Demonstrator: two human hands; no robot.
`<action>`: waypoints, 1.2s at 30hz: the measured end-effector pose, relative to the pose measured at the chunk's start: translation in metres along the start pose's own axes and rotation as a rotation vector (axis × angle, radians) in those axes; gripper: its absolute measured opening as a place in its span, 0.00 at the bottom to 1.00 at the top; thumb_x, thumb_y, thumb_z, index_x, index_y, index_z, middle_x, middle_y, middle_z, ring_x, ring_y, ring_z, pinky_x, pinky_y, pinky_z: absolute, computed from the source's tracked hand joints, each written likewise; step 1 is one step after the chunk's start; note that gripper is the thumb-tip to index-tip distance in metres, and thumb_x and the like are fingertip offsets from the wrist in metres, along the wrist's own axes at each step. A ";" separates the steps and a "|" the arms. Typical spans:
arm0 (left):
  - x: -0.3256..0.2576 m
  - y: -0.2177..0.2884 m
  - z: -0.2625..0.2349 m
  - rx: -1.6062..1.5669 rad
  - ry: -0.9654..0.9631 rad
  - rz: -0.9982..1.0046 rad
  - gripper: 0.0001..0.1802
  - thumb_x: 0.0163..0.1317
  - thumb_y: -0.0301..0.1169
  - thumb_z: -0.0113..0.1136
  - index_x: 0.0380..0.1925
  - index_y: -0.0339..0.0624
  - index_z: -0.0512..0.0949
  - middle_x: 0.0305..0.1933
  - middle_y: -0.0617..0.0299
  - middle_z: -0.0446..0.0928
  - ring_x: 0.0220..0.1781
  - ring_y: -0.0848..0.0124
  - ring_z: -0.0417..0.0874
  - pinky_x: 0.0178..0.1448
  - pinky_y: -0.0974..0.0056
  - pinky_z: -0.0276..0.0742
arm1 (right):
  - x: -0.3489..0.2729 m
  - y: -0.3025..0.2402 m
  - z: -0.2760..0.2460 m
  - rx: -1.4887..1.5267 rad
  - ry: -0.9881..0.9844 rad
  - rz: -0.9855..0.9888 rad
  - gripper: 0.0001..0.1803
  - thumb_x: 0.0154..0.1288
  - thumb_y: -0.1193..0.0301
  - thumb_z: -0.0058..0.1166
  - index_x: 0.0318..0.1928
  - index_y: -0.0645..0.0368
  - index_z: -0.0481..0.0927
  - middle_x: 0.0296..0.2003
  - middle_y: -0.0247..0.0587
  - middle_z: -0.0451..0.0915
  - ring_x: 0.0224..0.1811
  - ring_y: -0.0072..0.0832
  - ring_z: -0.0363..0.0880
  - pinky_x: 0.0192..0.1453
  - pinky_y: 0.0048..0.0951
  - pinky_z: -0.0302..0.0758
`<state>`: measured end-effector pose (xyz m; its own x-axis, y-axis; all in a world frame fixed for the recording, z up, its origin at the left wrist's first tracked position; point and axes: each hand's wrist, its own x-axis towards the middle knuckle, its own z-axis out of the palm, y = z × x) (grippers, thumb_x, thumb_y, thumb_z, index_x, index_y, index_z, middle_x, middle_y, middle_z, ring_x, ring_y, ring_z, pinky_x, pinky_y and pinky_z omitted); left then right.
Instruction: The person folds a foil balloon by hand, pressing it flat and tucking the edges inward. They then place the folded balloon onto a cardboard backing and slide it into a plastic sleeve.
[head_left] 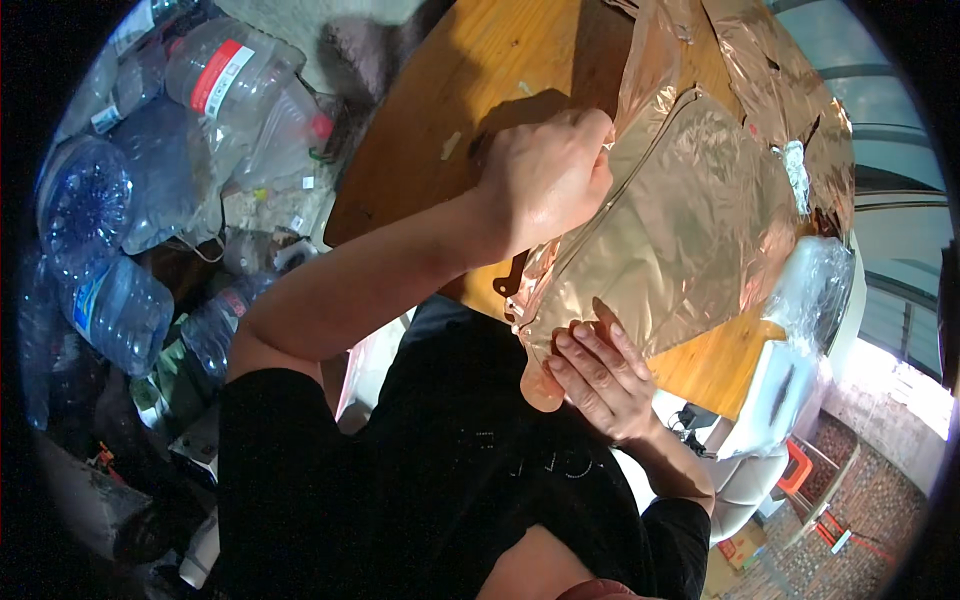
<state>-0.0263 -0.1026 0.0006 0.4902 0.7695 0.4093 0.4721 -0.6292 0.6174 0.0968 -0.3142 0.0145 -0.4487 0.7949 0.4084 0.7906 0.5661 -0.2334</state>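
Left of the wooden table [470, 70], a heap of empty plastic bottles [150, 170] lies on the floor. Over the table's near edge, the left hand [545, 180] is curled into a fist, fingers pressed together, gripping the upper edge of a rose-gold foil balloon [680, 230]. Below it, at the table's rim, the right hand [600, 375] pinches the balloon's lower tab between thumb and closed fingers. More crumpled foil [780, 80] lies at the table's far side.
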 end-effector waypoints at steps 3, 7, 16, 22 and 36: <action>0.000 -0.001 -0.002 -0.012 0.005 0.007 0.08 0.59 0.31 0.57 0.36 0.40 0.74 0.33 0.51 0.82 0.29 0.49 0.85 0.33 0.48 0.80 | 0.003 -0.002 0.001 -0.013 0.005 -0.011 0.17 0.57 0.71 0.67 0.49 0.55 0.84 0.50 0.41 0.86 0.59 0.37 0.82 0.74 0.43 0.66; -0.001 -0.003 -0.003 -0.035 -0.016 -0.016 0.08 0.59 0.30 0.57 0.37 0.40 0.73 0.32 0.51 0.81 0.30 0.48 0.84 0.34 0.47 0.80 | 0.010 0.001 -0.010 0.036 -0.070 -0.037 0.20 0.61 0.58 0.64 0.49 0.57 0.84 0.52 0.44 0.84 0.61 0.40 0.80 0.76 0.45 0.62; -0.003 -0.001 -0.007 -0.057 -0.019 -0.012 0.08 0.59 0.30 0.58 0.38 0.43 0.73 0.36 0.51 0.80 0.34 0.48 0.83 0.37 0.47 0.79 | 0.075 0.067 -0.041 -0.036 -0.208 0.126 0.30 0.63 0.51 0.60 0.57 0.60 0.80 0.65 0.47 0.73 0.71 0.47 0.68 0.75 0.52 0.60; -0.002 0.001 -0.007 -0.057 -0.029 -0.014 0.09 0.59 0.29 0.59 0.38 0.42 0.73 0.36 0.52 0.80 0.34 0.49 0.83 0.36 0.48 0.80 | 0.065 0.081 -0.022 -0.067 -0.176 0.037 0.29 0.54 0.56 0.67 0.53 0.60 0.82 0.60 0.45 0.77 0.67 0.44 0.72 0.73 0.49 0.66; -0.002 0.004 -0.011 -0.081 -0.035 -0.036 0.09 0.58 0.29 0.59 0.35 0.41 0.70 0.37 0.49 0.79 0.33 0.45 0.82 0.35 0.45 0.78 | 0.079 0.143 -0.032 -0.215 -0.088 0.172 0.35 0.56 0.51 0.67 0.57 0.64 0.79 0.59 0.51 0.77 0.62 0.48 0.75 0.72 0.48 0.65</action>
<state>-0.0332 -0.1058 0.0093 0.5000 0.7863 0.3631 0.4299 -0.5892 0.6841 0.1879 -0.1771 0.0412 -0.3275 0.8964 0.2986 0.9242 0.3696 -0.0961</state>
